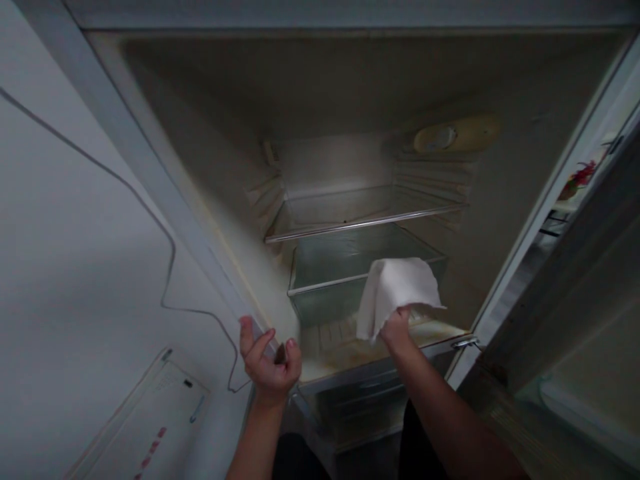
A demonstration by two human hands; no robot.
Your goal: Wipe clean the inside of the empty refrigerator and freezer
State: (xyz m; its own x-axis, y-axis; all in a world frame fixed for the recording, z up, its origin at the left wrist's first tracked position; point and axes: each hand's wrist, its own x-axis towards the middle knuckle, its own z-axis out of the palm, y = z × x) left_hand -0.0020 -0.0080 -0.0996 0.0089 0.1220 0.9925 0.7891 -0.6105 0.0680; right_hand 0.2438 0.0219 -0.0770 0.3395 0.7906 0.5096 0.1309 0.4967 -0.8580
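I look into an open, dim fridge (350, 100) with bare shelves. My right hand (396, 330) reaches inside and is closed on a white cloth (395, 290), held up in front of the lower glass shelf (325, 267). My left hand (267, 363) is at the fridge's left front edge (220, 267), fingers curled around that edge. An upper glass shelf (350, 217) sits farther back. The fridge floor (335, 347) below the cloth looks stained.
The fridge door (575, 280) stands open on the right, with a small red item on its upper rack. A white wall (65, 267) with a thin cable (167, 267) lies to the left. A white panel (150, 420) leans low at the left. A round light fitting (455, 135) sits on the right inner wall.
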